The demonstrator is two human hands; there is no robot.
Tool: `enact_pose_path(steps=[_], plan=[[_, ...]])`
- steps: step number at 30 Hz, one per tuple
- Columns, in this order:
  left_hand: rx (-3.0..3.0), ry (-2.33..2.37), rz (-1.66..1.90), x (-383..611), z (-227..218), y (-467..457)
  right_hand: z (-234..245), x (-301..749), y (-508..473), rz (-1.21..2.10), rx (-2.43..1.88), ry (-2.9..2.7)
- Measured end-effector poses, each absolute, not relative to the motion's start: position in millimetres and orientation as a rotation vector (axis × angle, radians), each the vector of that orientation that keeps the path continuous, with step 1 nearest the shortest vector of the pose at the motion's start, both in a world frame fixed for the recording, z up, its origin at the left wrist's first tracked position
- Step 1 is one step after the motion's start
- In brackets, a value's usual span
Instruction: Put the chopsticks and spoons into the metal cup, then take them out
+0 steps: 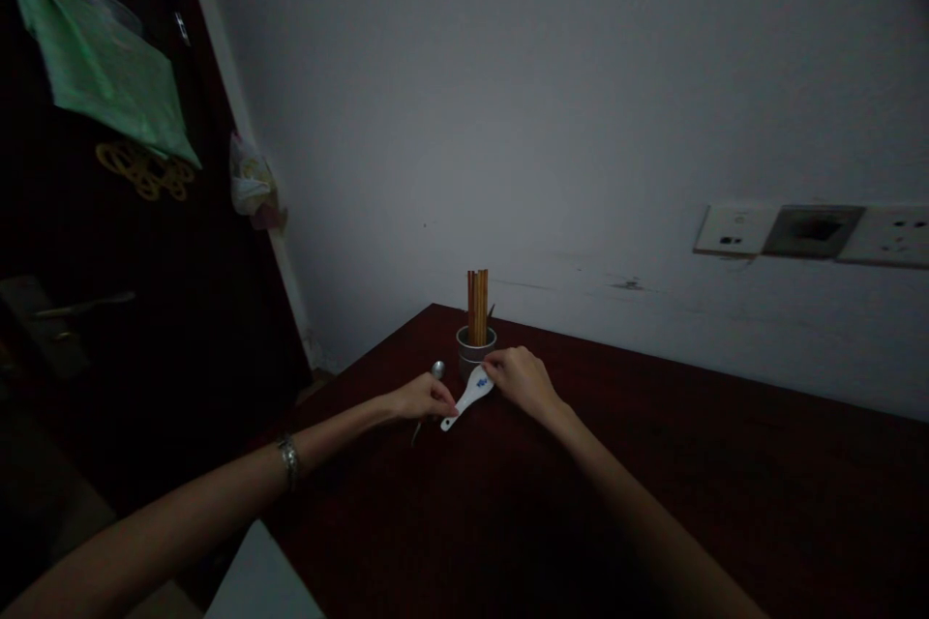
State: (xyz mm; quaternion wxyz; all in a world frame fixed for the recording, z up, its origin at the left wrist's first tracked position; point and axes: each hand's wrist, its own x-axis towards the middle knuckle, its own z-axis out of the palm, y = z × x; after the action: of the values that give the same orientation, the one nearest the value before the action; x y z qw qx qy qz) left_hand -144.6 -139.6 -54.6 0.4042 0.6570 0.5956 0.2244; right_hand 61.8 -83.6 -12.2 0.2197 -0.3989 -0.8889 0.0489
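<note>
A white soup spoon (477,387) with a small blue pattern in its bowl lies between my hands, low over the table or on it; I cannot tell which. My left hand (427,397) pinches the handle close to its holed end. At the other end, my right hand (521,377) has its fingertips closed on the rim of the bowl. A metal spoon (438,369) shows beside my left hand, its middle hidden behind my fingers. Just behind the white spoon stands a metal cup (476,349) holding several upright wooden chopsticks (477,308).
The dark red table (624,406) meets a pale wall (508,116) at the back. A pale flat-edged object (262,580) sits at the bottom left. Wall sockets (734,230) are at right. On the left is a dark door (218,261) with a green cloth (108,68).
</note>
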Motion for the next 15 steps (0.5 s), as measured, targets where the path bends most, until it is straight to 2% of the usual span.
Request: enact_pose_path(steps=[8, 15], plan=[[1.700, 1.521, 0.306, -124.5, -64.2, -143.0, -76.6, 78.4, -62.9, 0.724, -1.145, -2.301], [1.729, 1.444, 0.245, -117.0, -59.4, -139.6, -99.9, 80.1, -47.2, 1.042, -1.071, -2.212]])
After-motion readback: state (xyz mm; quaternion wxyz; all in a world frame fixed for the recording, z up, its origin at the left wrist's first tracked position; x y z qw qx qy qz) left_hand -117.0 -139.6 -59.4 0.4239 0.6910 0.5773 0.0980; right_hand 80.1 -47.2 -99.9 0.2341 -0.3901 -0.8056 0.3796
